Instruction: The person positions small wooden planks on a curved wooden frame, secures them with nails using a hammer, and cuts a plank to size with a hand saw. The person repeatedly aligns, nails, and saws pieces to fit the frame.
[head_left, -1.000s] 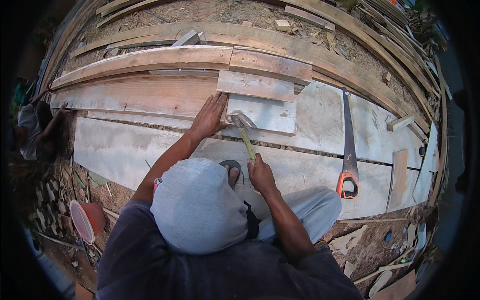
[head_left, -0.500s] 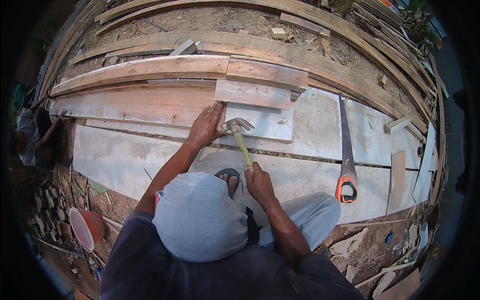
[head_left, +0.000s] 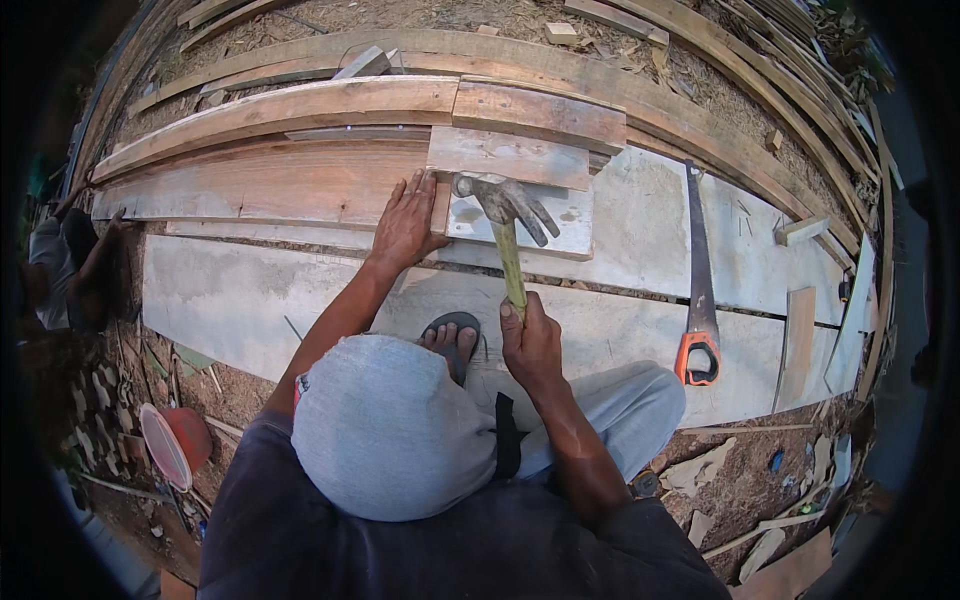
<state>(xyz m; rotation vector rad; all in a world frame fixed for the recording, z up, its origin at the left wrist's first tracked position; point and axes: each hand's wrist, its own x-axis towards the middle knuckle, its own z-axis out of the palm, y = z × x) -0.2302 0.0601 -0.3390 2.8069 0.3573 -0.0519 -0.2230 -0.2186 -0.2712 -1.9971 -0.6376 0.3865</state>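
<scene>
My right hand (head_left: 532, 340) is closed around the yellow-green handle of a claw hammer (head_left: 509, 262). The hammer's metal head is over the end of a long wooden plank (head_left: 290, 180) and a pale block (head_left: 570, 228) beside it, its claw pointing right. My left hand (head_left: 405, 222) lies with fingers stretched out on the plank's right end, thumb at the lower side, close to the hammer head. A short board (head_left: 510, 157) rests just beyond the hammer, along the pale block's far side. Any nail under the hammer head is hidden.
A handsaw (head_left: 702, 265) with an orange-black handle lies right, on pale panels (head_left: 640, 330). Long beams (head_left: 280, 115) run across the far side. A red bucket (head_left: 180, 445) stands at lower left. Another person (head_left: 75, 255) crouches at far left, a hand by the plank's end.
The hammer has lifted toward the camera and shows larger, its claw now turned more to the right. My left hand keeps its place on the plank. The whole view has shifted slightly.
</scene>
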